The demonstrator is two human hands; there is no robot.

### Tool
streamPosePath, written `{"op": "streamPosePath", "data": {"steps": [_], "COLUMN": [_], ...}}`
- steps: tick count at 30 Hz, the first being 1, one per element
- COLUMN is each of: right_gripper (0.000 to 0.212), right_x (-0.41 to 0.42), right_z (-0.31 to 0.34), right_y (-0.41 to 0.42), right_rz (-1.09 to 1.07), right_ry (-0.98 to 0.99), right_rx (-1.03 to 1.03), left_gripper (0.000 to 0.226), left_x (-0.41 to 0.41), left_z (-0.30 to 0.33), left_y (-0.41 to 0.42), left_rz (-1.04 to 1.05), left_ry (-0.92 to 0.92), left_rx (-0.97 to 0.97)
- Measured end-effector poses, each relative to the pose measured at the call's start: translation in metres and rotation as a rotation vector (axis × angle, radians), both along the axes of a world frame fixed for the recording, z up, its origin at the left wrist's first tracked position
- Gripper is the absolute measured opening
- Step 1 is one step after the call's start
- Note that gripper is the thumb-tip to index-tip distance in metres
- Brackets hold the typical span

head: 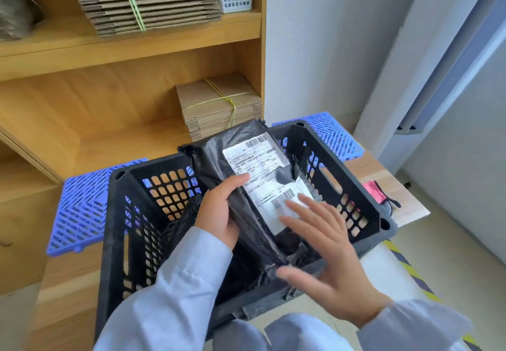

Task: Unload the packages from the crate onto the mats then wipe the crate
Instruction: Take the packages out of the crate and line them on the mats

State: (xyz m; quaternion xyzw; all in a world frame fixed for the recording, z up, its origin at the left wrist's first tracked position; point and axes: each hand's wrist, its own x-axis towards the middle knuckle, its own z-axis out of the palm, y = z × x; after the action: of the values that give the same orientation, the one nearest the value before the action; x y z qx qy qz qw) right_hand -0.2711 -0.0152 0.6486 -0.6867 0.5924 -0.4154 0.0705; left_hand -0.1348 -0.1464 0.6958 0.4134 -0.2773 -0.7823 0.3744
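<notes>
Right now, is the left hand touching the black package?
Touching. Head view: left hand grips the black package along its left edge, thumb across the label.

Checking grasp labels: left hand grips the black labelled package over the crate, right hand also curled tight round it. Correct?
Not quite. In the head view the left hand does grip the black package above the crate, but the right hand is open: its fingers lie straight and spread against the package's label side, not curled round it.
</notes>
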Motion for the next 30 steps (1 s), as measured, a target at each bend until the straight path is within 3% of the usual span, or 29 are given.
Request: {"op": "streamPosePath", "data": {"steps": [3,5,8,11,16,21,23,26,28,30], "right_gripper": [0.055,0.060,0.069,0.054,0.034,0.037,0.034,0.034,0.040,0.041], "right_x": [-0.026,-0.050,-0.084,-0.106,-0.147,-0.215,-0.247,-0.306,-0.343,-0.369], "right_z": [0.014,0.025,0.036,0.039,0.039,0.033,0.029,0.001,-0.031,-0.068], "right_y": [-0.015,-0.033,-0.058,-0.071,-0.091,-0.134,-0.157,-0.202,-0.234,-0.259], "right_rz": [-0.179,-0.249,-0.143,0.026,0.150,0.118,0.099,0.101,0.002,-0.109], "right_ry": [-0.340,-0.584,-0.918,-1.197,-1.337,-1.362,-1.415,-1.448,-1.458,-1.450], "right_rx": [0.038,0.222,0.595,0.793,0.788,0.720,0.634,0.585,0.610,0.663], "left_gripper": [0.015,0.017,0.026,0.027,0.032,0.067,0.061,0.032,0.013,0.012], "left_x": [-0.002,-0.008,-0.024,-0.047,-0.090,-0.139,-0.156,-0.195,-0.222,-0.241], "left_z": [0.000,0.002,0.001,-0.001,0.000,-0.011,-0.025,-0.045,-0.060,-0.072], "left_y": [-0.012,-0.017,-0.024,-0.032,-0.052,-0.083,-0.091,-0.083,-0.074,-0.067], "left_rz": [0.013,-0.011,-0.062,-0.041,0.024,0.050,0.132,0.130,0.067,-0.016], "left_ry": [0.019,0.035,0.043,0.039,0.038,0.248,0.137,-0.258,-0.376,-0.441], "left_rx": [-0.025,-0.030,-0.005,0.010,0.041,0.088,0.092,0.039,0.013,-0.028]}}
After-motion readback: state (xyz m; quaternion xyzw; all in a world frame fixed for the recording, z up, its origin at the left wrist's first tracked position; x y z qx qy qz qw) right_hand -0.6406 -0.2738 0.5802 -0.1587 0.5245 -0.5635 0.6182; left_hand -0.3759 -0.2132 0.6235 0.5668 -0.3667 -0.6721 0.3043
